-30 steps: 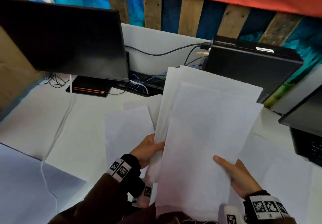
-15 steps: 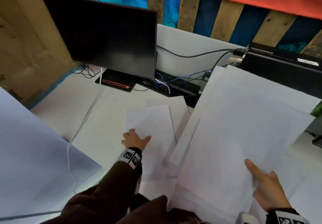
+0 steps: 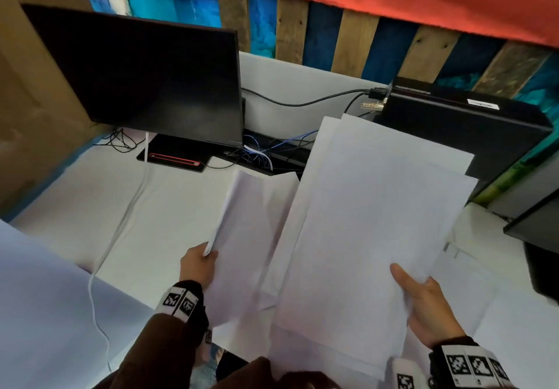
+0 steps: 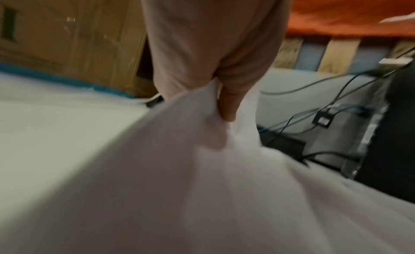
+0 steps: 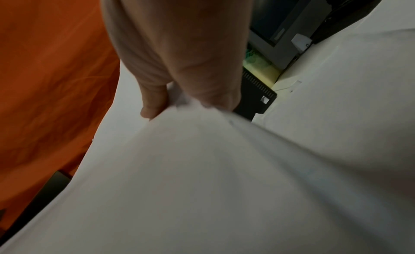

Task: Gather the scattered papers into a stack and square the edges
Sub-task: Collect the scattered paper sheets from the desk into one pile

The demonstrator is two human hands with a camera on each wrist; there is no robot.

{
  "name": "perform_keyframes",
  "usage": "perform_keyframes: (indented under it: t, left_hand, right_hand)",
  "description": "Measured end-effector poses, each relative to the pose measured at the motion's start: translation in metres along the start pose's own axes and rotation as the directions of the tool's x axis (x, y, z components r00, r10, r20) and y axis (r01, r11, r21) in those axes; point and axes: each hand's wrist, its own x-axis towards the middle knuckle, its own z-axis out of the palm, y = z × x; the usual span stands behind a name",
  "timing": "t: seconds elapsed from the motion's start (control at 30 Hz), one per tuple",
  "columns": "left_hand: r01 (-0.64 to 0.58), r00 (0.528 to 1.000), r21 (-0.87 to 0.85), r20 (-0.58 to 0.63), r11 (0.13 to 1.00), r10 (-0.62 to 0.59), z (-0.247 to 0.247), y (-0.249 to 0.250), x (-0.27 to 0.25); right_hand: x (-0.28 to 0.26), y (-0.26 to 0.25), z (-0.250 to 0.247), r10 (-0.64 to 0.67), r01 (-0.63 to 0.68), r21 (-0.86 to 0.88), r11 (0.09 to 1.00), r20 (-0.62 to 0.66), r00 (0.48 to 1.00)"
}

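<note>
My right hand (image 3: 423,304) pinches the right edge of a loose stack of white sheets (image 3: 372,222), held up and fanned at the top; the right wrist view shows the thumb and fingers (image 5: 155,105) clamped on the stack's edge (image 5: 202,151). My left hand (image 3: 198,264) pinches the left edge of a single white sheet (image 3: 251,237) and lifts it off the white desk (image 3: 75,207), so that it curls. In the left wrist view, the thumb (image 4: 229,105) presses into this sheet (image 4: 179,169). Another sheet (image 3: 36,313) lies at the lower left, and more paper (image 3: 490,313) lies under the stack at the right.
A black monitor (image 3: 145,77) stands at the back left on its base (image 3: 175,156). A black computer case (image 3: 462,128) with cables (image 3: 302,103) sits at the back right. A white cable (image 3: 121,228) runs across the desk. A dark device (image 3: 538,237) is at the right edge.
My left hand let go of the stack, reached to a sheet lying on the desk and has pinched and lifted its left edge. My right hand keeps holding the stack.
</note>
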Motion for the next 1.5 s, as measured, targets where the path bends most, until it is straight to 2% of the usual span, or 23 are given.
perform_keyframes:
  t: [0.07, 0.17, 0.2, 0.27, 0.37, 0.5, 0.6, 0.67, 0.73, 0.77, 0.8, 0.83, 0.87, 0.9, 0.93, 0.97, 1.0, 1.07, 1.2, 1.27, 1.33, 1.4, 1.5]
  left_hand:
    - [-0.118, 0.993, -0.049, -0.002, 0.992, 0.118, -0.018, 0.012, -0.011]
    - [-0.157, 0.959, -0.333, 0.172, 0.930, 0.224, -0.040, 0.047, -0.037]
    - [-0.135, 0.932, -0.410, 0.257, 0.902, 0.256, -0.041, 0.060, -0.047]
    - [-0.091, 0.842, -0.492, 0.426, 0.866, 0.331, -0.035, 0.083, -0.065]
    - [-0.099, 0.715, -0.507, 0.562, 0.856, 0.415, -0.012, 0.102, -0.082]
    - [-0.108, 0.649, -0.495, 0.622, 0.862, 0.438, 0.012, 0.109, -0.090]
    - [-0.077, 0.623, -0.500, 0.651, 0.863, 0.433, 0.020, 0.111, -0.091]
    - [-0.015, 0.606, -0.503, 0.683, 0.864, 0.408, 0.023, 0.111, -0.090]
    - [0.107, 0.592, -0.467, 0.739, 0.878, 0.321, 0.027, 0.110, -0.083]
    - [0.176, 0.610, -0.418, 0.757, 0.891, 0.234, 0.031, 0.108, -0.074]
    - [0.216, 0.666, -0.346, 0.736, 0.913, 0.122, 0.037, 0.105, -0.059]
    - [0.199, 0.756, -0.226, 0.655, 0.954, -0.002, 0.044, 0.100, -0.041]
    - [0.141, 0.850, -0.045, 0.518, 0.989, -0.098, 0.051, 0.093, -0.024]
    - [0.112, 0.921, 0.167, 0.353, 0.980, -0.166, 0.057, 0.087, -0.009]
    - [0.129, 0.957, 0.317, 0.207, 0.940, -0.201, 0.062, 0.082, 0.002]
    - [0.152, 0.970, 0.401, 0.113, 0.903, -0.213, 0.066, 0.078, 0.010]
    - [0.154, 0.975, 0.457, 0.073, 0.876, -0.209, 0.069, 0.077, 0.015]
    - [0.133, 0.975, 0.500, 0.090, 0.856, -0.203, 0.079, 0.075, 0.024]
    - [0.202, 0.954, 0.300, 0.157, 0.932, -0.257, 0.095, 0.065, 0.044]
    - [0.184, 0.958, 0.307, 0.155, 0.934, -0.240, 0.097, 0.057, 0.049]
    - [0.125, 0.968, 0.385, 0.153, 0.914, -0.197, 0.097, 0.052, 0.051]
    - [0.062, 0.980, 0.390, 0.152, 0.919, -0.130, 0.097, 0.051, 0.049]
    - [-0.023, 0.989, 0.224, 0.148, 0.974, -0.011, 0.089, 0.060, 0.036]
  right_hand:
    - [0.006, 0.001, 0.004, 0.025, -0.025, 0.009, 1.000, 0.013, 1.000]
    - [0.001, -0.010, 0.024, 0.042, -0.042, -0.001, 0.999, 0.104, 0.994]
    - [-0.001, -0.013, 0.030, 0.030, -0.030, -0.001, 1.000, 0.134, 0.991]
    - [-0.002, -0.016, 0.034, 0.004, -0.003, -0.005, 1.000, 0.156, 0.988]
    - [-0.001, -0.012, 0.025, -0.019, 0.020, -0.005, 1.000, 0.102, 0.995]
    - [-0.002, -0.009, 0.003, -0.093, 0.087, 0.046, 0.995, 0.132, 0.987]
    - [-0.005, -0.009, -0.007, -0.140, 0.138, 0.024, 0.990, 0.171, 0.975]
    - [-0.004, -0.006, -0.009, -0.144, 0.148, -0.020, 0.989, 0.133, 0.981]
    - [-0.003, -0.003, -0.013, -0.156, 0.159, -0.056, 0.986, 0.053, 0.986]
    - [-0.003, -0.003, -0.015, -0.170, 0.171, -0.063, 0.983, 0.021, 0.985]
    - [-0.004, -0.004, -0.018, -0.180, 0.180, -0.055, 0.982, -0.002, 0.984]
    - [-0.005, -0.005, -0.021, -0.190, 0.189, -0.036, 0.981, -0.017, 0.982]
    - [-0.007, -0.007, -0.025, -0.199, 0.199, -0.009, 0.980, -0.022, 0.980]
    - [-0.009, -0.009, -0.028, -0.210, 0.211, 0.014, 0.977, -0.026, 0.977]
    - [-0.012, -0.010, -0.031, -0.220, 0.221, 0.030, 0.975, -0.028, 0.975]
    - [-0.014, -0.010, -0.035, -0.227, 0.228, 0.037, 0.973, -0.031, 0.973]
    - [-0.015, -0.011, -0.040, -0.232, 0.233, 0.042, 0.972, -0.037, 0.972]
    - [-0.018, -0.012, -0.047, -0.235, 0.237, 0.044, 0.970, -0.051, 0.971]
    - [-0.025, -0.011, -0.053, -0.249, 0.251, 0.036, 0.967, -0.055, 0.967]
    - [-0.026, -0.010, -0.051, -0.253, 0.255, 0.031, 0.967, -0.047, 0.966]
    - [-0.024, -0.008, -0.048, -0.251, 0.253, 0.036, 0.967, -0.048, 0.967]
    - [-0.021, -0.007, -0.043, -0.241, 0.243, 0.057, 0.968, -0.034, 0.970]
    - [-0.018, -0.011, -0.032, -0.238, 0.237, 0.079, 0.968, 0.003, 0.971]
